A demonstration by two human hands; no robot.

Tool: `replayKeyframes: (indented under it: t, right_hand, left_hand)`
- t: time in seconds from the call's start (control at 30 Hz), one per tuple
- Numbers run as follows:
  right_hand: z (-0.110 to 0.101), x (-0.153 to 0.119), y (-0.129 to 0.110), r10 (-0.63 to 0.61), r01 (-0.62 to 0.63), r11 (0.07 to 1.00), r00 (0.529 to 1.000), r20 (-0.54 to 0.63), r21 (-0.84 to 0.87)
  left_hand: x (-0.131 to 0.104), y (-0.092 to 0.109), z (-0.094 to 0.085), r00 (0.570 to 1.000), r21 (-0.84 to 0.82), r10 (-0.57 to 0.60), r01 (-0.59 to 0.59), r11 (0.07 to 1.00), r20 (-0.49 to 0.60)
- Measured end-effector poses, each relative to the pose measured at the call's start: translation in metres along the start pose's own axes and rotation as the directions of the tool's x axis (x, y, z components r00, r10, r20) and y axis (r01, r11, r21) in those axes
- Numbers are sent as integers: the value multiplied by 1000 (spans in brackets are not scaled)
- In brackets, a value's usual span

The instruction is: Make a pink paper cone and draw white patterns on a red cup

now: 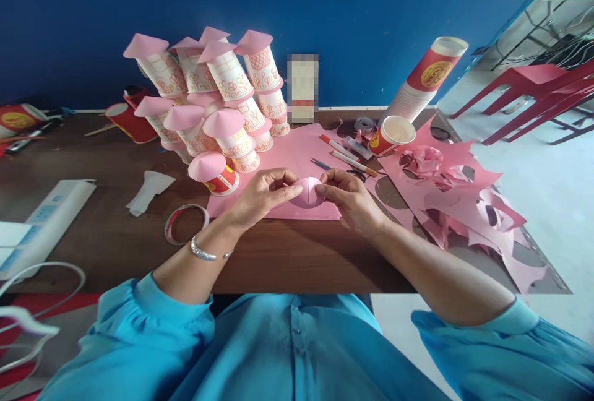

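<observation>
Between my two hands is a pink paper circle [308, 195] with a slit or crease running in from its edge. My left hand [271, 194] pinches its left side between thumb and fingers. On the opposite side my right hand [349, 197] pinches it the same way. Under the hands lies a large pink paper sheet [297, 153] on the brown table [278, 252]. Just left of my left hand stands a red paper cup [225, 183] topped by a pink paper cone [207, 167].
Stacked decorated cup towers [227, 79] with pink cone roofs stand at the back left. Markers [346, 148], scissors [320, 164] and pink paper scraps [464, 197] lie right. A tall cup stack [424, 79] leans behind. A tape roll [186, 224] and power strip [46, 221] lie left.
</observation>
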State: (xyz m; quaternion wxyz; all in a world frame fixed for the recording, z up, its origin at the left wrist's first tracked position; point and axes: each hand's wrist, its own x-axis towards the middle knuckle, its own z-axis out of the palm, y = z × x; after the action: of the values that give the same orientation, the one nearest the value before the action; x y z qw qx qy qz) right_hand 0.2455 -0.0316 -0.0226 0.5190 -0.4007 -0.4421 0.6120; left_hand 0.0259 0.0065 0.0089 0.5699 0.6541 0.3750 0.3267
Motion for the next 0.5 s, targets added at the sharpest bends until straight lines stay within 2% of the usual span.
replayKeyframes:
  t: [0.3,0.5]
  right_hand:
    - [-2,1,3,-17,17,1000,1000,21,18]
    - [2,-2,-1,-56,56,998,998,-24,-12]
  left_hand:
    - [0,-1,1,1000,-8,-21,21,1000,3]
    - [2,-5,2,996,-123,-85,85,989,1]
